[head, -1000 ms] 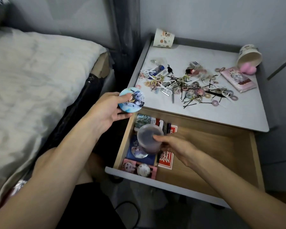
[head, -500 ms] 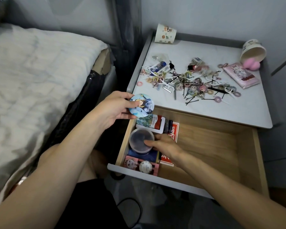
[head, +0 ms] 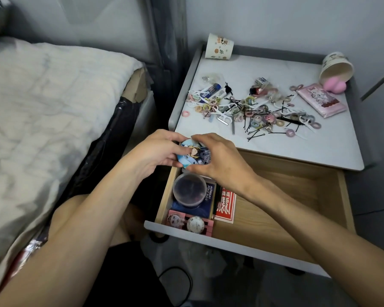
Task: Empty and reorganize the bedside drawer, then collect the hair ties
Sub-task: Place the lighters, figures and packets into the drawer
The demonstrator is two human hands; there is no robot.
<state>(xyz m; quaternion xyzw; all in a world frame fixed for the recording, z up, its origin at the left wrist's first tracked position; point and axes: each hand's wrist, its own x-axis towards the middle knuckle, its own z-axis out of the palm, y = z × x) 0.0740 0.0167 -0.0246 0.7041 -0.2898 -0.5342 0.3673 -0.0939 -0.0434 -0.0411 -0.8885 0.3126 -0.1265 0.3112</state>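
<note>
The right hand (head: 217,161), having set the clear round plastic tub (head: 189,189) into the wooden drawer (head: 286,207), joins the left hand (head: 157,151) in pinching a round blue picture badge (head: 193,155) (reorganizing continues; pastel hair ties (head: 186,113) uncollected).

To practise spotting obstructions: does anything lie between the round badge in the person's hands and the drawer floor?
Yes. Just below the badge, a clear round tub sits on a blue box, at the left. The bare floor of the drawer further right looks unobstructed.
</note>
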